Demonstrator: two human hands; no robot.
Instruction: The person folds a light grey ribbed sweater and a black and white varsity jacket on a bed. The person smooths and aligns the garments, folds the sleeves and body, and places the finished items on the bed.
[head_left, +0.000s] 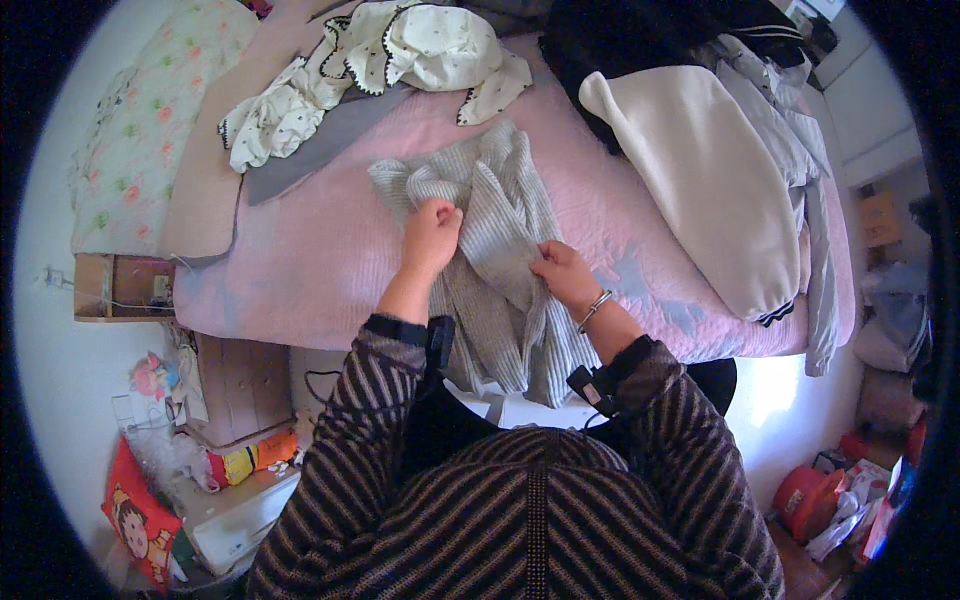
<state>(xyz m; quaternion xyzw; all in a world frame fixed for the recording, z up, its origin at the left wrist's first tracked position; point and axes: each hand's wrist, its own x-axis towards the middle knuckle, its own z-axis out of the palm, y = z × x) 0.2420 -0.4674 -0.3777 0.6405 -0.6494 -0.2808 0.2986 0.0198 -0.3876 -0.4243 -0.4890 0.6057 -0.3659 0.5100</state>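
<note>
A grey ribbed knit garment (501, 225) lies bunched over the front edge of a bed with a pink quilted cover (322, 262). Its lower part hangs down toward my lap. My left hand (433, 234) pinches the knit near its upper left folds, fingers curled in. On the garment's right side, my right hand (562, 274) grips the fabric between thumb and fingers; a bracelet circles that wrist. The folds hide the garment's full shape.
A white spotted cloth with dark scalloped trim (442, 52) lies crumpled at the back left. To the right are a folded cream garment (697, 180), a light grey garment (817, 262) and black clothing (637, 37). A wooden bedside cabinet (240, 382) stands at the left.
</note>
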